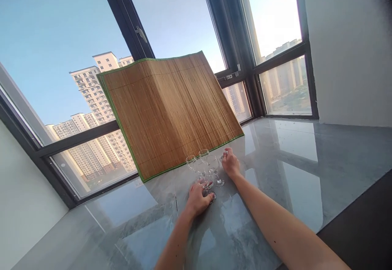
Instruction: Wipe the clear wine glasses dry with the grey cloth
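Several clear stemmed glasses (213, 164) stand close together on a glossy grey stone ledge (275, 180). My left hand (198, 198) is at the near side of the group, its thumb and fingers closed around the foot of the nearest glass (212, 197). Beyond and to the right, my right hand (230, 163) has its fingers curled around a clear glass piece (225, 154), mostly hidden by the fingers. Which part of a glass that is, I cannot tell. The glasses overlap in view, so their outlines are hard to separate.
A bamboo mat (171, 114) with green edging stands tilted behind the glasses, leaning toward the windows. Dark window frames (245, 49) rise behind it. A white wall (349, 57) bounds the right side. The ledge ends in a dark edge (361, 217) at lower right.
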The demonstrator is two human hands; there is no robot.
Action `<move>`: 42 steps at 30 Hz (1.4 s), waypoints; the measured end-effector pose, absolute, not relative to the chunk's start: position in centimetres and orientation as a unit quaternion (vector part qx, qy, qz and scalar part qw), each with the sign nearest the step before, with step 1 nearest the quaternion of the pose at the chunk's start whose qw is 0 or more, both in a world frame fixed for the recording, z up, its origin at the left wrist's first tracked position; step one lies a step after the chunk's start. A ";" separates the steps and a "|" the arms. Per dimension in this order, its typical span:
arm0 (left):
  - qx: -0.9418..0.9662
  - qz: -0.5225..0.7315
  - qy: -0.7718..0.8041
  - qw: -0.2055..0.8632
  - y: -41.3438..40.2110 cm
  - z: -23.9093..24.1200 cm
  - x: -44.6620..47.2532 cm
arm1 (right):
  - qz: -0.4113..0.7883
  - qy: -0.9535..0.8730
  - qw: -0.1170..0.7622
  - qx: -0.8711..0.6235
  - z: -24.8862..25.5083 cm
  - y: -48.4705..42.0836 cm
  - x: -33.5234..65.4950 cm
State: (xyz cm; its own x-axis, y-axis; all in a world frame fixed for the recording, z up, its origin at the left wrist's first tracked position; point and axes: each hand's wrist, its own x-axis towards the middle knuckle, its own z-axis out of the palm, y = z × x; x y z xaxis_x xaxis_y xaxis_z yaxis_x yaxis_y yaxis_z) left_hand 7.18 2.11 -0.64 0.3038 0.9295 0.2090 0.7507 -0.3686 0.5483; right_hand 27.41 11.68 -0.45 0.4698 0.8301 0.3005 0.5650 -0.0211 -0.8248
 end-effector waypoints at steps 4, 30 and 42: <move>0.808 0.191 0.536 0.150 1.7 -0.6 8.0 | 0.137 -0.504 0.491 -0.698 -0.4 11.5 27.4; 0.801 0.248 0.533 0.119 0.1 -0.8 7.1 | 0.140 -0.501 0.490 -0.699 -0.6 11.6 27.4; 0.803 0.245 0.530 0.122 0.0 -0.7 6.7 | 0.145 -0.496 0.496 -0.697 -0.7 11.8 27.4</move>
State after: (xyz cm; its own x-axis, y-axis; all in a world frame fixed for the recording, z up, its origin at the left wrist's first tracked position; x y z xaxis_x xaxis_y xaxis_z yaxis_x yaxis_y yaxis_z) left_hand 6.74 -0.05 -0.75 0.3188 0.9101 0.2647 0.7906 -0.4094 0.4554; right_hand 27.41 11.76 -0.74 0.4653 0.8359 0.2910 0.5489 -0.0145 -0.8358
